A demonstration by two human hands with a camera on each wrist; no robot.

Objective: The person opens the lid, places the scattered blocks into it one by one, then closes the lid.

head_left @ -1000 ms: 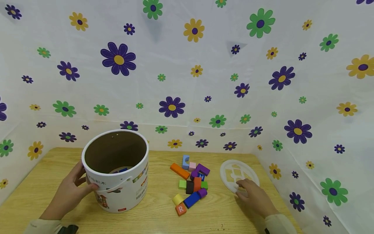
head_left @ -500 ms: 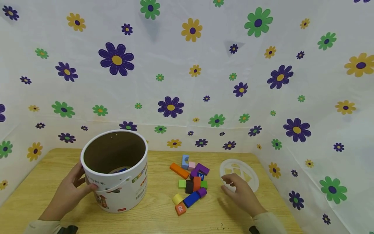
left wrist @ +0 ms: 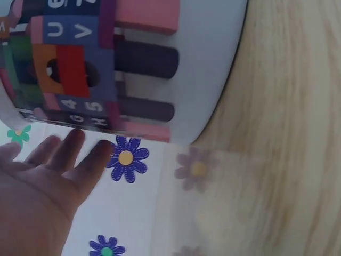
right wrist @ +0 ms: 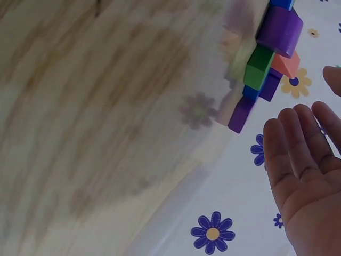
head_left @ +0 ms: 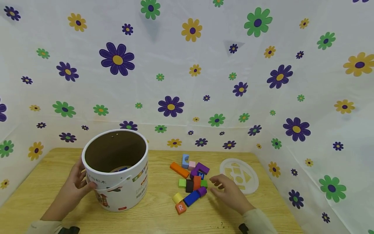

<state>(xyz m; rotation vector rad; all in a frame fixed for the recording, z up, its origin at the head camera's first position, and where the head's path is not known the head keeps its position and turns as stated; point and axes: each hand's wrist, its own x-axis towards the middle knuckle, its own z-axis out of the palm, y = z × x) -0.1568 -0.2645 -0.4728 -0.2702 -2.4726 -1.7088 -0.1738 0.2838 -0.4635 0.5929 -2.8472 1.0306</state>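
Observation:
A white toy-block bucket (head_left: 125, 191) with printed pictures stands upright on the left, some blocks showing at its bottom. My left hand (head_left: 71, 188) holds its left side, thumb on the front wall and fingers round the far side. In the left wrist view those fingers (left wrist: 96, 160) reach the bucket's printed wall (left wrist: 80, 69). My right hand (head_left: 229, 193) is just right of a cluster of coloured wooden blocks (head_left: 197, 183), with nothing in it and its fingers slightly bent. The right wrist view shows its palm (right wrist: 309, 197) beside the blocks (right wrist: 258, 66).
A white round lid (head_left: 251, 182) with cut-out shapes lies behind my right hand. An orange letter block (head_left: 180, 208) and a yellow cylinder (head_left: 177, 198) are at the cluster's near end. A flower-patterned sheet (head_left: 175, 65) rises behind the wooden table (head_left: 163, 224).
My right hand has moved left from the lid toward the blocks, uncovering the lid. The left hand stays on the bucket.

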